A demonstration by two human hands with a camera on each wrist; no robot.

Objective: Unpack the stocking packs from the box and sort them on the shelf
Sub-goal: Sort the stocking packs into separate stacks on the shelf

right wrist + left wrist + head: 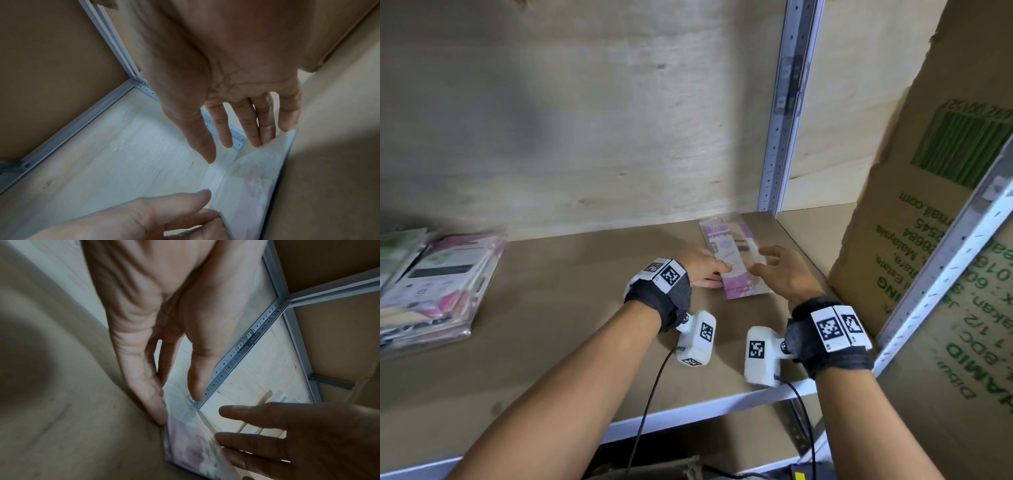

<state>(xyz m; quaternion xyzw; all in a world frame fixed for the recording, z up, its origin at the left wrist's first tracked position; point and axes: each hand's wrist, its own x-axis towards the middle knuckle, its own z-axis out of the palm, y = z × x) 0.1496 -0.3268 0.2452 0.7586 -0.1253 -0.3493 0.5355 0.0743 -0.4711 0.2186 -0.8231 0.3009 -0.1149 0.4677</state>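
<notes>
A purple-and-white stocking pack (736, 255) lies flat on the brown shelf board (551, 308), near the back right corner. My left hand (703, 267) lies at the pack's left edge with straight fingers, and its thumb rests on top of the pack. My right hand (779, 269) hovers at the pack's right edge with its fingers spread. In the right wrist view the fingertips (287, 126) of my right hand (236, 113) touch the pack (257, 178). The left wrist view shows my left hand (164, 353) against the edge of the pack (185, 443). Neither hand grips the pack.
A stack of pink, green and white packs (438, 284) sits at the shelf's far left. A tall cardboard box (928, 205) with green print stands against the right side. A perforated metal upright (780, 137) runs up the plywood back wall. A white front rail (688, 411) edges the shelf.
</notes>
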